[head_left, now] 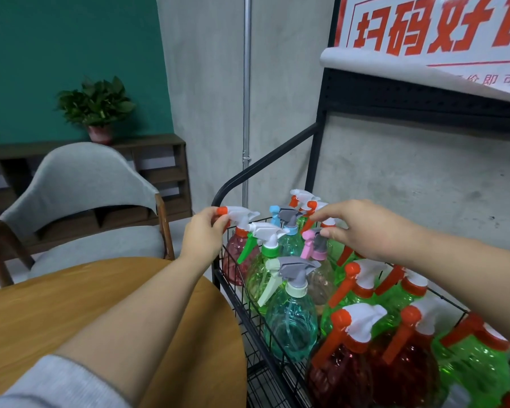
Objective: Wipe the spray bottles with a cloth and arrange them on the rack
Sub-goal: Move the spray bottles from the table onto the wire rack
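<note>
On the wire rack (233, 293), beside the round wooden desk (71, 304): a crowded lot of spray bottles, trigger heads up, in green, red, teal and clear pink.

Item, left hand (203, 234): fingers curled round the orange-tipped nozzle of the pink-red bottle (236, 260) at the rack's near-left corner.

Item, right hand (362, 228): fingers pinched together at the top of the pink-trigger bottle (314, 245), mid-row.

Item, cloth: none in view.

Risks, as judged: bottles stand touching, triggers overlapping, so lifting either one by the head may snag a neighbour and tip it. A nozzle grip is slender; a full bottle could swing or slip. The corner bottle sits against the rack's rim and could catch there.
</note>
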Motion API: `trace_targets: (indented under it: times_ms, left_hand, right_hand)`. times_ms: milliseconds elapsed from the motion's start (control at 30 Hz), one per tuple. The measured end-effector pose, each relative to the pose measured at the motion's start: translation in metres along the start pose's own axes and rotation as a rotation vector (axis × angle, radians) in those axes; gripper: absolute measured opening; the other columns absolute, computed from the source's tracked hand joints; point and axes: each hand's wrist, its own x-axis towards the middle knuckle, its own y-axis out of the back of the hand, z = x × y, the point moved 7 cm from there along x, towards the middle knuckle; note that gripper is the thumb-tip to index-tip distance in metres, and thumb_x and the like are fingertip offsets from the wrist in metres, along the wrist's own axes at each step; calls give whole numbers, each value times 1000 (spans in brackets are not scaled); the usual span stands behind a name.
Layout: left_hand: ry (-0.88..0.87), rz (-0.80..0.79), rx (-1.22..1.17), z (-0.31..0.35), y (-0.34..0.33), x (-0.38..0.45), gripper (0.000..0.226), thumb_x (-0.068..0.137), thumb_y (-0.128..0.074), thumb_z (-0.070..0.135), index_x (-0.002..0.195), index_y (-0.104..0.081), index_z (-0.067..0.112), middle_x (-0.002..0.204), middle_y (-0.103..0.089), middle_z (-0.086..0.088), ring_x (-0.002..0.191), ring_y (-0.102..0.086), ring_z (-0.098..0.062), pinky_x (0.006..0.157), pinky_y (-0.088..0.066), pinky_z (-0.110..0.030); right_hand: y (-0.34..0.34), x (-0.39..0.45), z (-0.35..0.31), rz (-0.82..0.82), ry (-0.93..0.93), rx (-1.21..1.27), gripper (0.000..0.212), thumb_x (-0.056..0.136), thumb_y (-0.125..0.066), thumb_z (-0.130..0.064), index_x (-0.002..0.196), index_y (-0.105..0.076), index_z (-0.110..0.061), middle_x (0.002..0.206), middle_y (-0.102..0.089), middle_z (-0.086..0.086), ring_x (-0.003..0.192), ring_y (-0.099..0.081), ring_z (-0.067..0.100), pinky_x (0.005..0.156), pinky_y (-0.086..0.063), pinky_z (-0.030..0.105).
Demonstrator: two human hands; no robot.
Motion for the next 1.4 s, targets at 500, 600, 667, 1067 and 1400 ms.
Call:
trace_targets:
  times_ms: [500,600,667,1067,1400]
  left_hand:
    - [-385,110,213,62,17,-5,58,83,-76,31,134,-54,15,124,-50,-3,118,-43,-17,97,-31,-21]
    - [-416,-130,246,90,-14,5,40,87,-71,33,123,-64,18,116,-60,0,102,-55,-15,90,-44,-29]
    - [-311,-340,286,95,-37,13,43,89,-68,35,128,-61,19,122,-64,0,104,-59,-15,92,-46,-30]
    - [-314,-526,586,95,-78,27,30,99,-54,12,127,-65,9,125,-67,-10,113,-61,-25,92,-42,-26]
    - [-242,-494,477,87,-76,33,30,96,-61,13,125,-65,8,126,-66,-8,115,-61,-21,98,-43,-25]
  right_hand:
    - [-4,-1,0,-34,-16,-34,46,98,-52,-28,142,-42,-31,142,-50,-2,123,-51,21,94,-40,27]
    - [-8,-1,-1,-56,1,-10,46,99,-49,-18,142,-37,-28,139,-50,-1,107,-55,14,80,-40,18]
    - [-16,-1,0,-110,12,28,44,97,-44,-9,137,-39,-27,128,-54,1,75,-51,1,57,-35,10]
    - [-35,5,-2,-225,114,15,40,95,-39,-3,129,-50,-21,111,-50,-15,82,-48,-1,59,-30,-2]
    - [-28,20,-2,-136,122,115,14,97,-52,-14,85,-50,-22,75,-61,-6,69,-59,13,47,-33,4]
